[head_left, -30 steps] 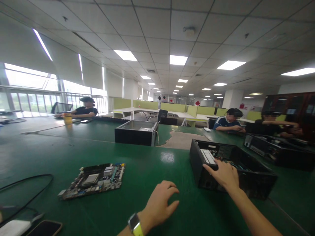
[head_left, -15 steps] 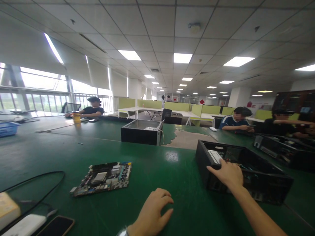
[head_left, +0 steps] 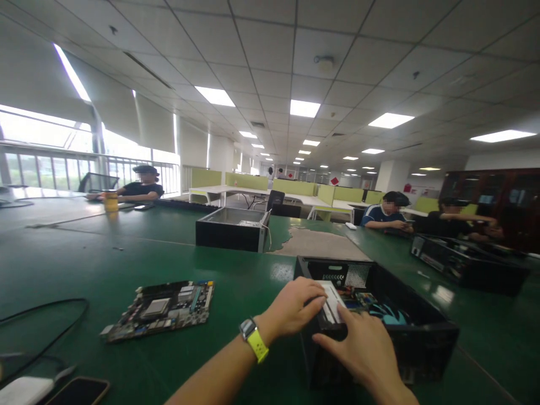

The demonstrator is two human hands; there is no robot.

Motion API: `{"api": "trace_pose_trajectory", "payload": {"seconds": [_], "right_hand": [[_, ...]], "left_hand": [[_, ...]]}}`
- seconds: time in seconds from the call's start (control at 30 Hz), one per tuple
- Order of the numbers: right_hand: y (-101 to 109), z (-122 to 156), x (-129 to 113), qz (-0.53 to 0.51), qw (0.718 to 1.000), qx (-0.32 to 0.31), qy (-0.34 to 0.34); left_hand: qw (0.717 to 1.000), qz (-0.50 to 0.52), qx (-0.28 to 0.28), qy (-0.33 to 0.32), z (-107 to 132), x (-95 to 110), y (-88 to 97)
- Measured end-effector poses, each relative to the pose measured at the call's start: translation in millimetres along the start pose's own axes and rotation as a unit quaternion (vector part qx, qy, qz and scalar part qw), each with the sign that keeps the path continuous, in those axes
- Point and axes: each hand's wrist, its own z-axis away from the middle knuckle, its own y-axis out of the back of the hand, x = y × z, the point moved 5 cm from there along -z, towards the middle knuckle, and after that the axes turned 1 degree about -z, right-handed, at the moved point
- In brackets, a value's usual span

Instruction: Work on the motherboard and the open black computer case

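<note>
An open black computer case (head_left: 426, 332) lies on the green table (head_left: 105, 264) right in front of me. A silver drive (head_left: 333, 298) sits in its near left corner, with a fan and circuit parts deeper inside. My left hand (head_left: 295, 306), with a yellow-strapped watch (head_left: 252, 336) on the wrist, curls its fingers over that corner and the drive. My right hand (head_left: 358, 349) lies flat on the case's near rim, fingers apart, the forefinger touching the drive. A bare motherboard (head_left: 162, 309) lies to the left of my left arm.
A second open case (head_left: 232, 230) stands further back, a third case (head_left: 464, 264) at the right. A black cable (head_left: 46, 315), a phone (head_left: 78, 391) and a white device (head_left: 21, 391) lie at the near left. Seated people are at the far left and right.
The case has come closer and more to the left in view. My left hand rose from the table onto its corner. My right hand shifted along the near rim.
</note>
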Motion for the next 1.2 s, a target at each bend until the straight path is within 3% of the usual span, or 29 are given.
{"api": "trace_pose_trajectory", "payload": {"seconds": [0.07,0.17,0.27,0.33,0.4,0.53,0.63,0.7,0.87,1.0,1.07,1.2], "right_hand": [[8.2,18.8,-16.0,-0.015,0.999,-0.025,0.017],[9.4,41.8,-36.9,-0.033,0.991,-0.109,0.063],[11.6,59.5,-50.7,-0.104,0.964,-0.192,0.153],[26.0,65.9,-52.9,-0.209,0.934,-0.200,0.210],[46.8,63.9,-45.4,-0.279,0.918,-0.178,0.217],[71.1,41.3,-25.8,-0.205,0.942,-0.187,0.187],[66.0,21.7,-25.2,-0.122,0.943,-0.228,0.209],[54.9,10.0,-31.2,-0.076,0.942,-0.239,0.223],[8.5,-14.0,-52.8,0.048,0.931,-0.273,0.240],[-30.3,-25.1,-55.4,0.096,0.926,-0.270,0.244],[-45.8,-25.6,-51.3,0.101,0.925,-0.276,0.242],[-64.2,-24.5,-46.3,0.108,0.925,-0.279,0.236]], "left_hand": [[0.994,-0.028,-0.092,-0.046,-10.7,12.2,-9.0],[0.976,-0.076,-0.195,-0.068,-2.7,25.7,-22.6],[0.973,-0.100,-0.194,-0.073,27.0,38.9,-18.0],[0.977,-0.093,-0.182,-0.067,51.9,48.1,-4.6],[0.977,-0.078,-0.193,-0.052,75.8,56.5,12.3],[0.975,-0.035,-0.218,-0.013,109.8,69.7,44.1],[0.979,-0.024,-0.204,-0.008,117.4,73.6,55.8],[0.976,-0.064,-0.204,-0.024,111.7,73.3,54.2],[0.932,-0.248,-0.259,-0.052,67.6,55.0,21.5],[0.894,-0.274,-0.351,0.051,41.5,13.5,-25.1],[0.895,-0.250,-0.359,0.091,35.5,-5.1,-48.3],[0.918,-0.199,-0.327,0.105,27.6,-26.9,-85.3]]}}
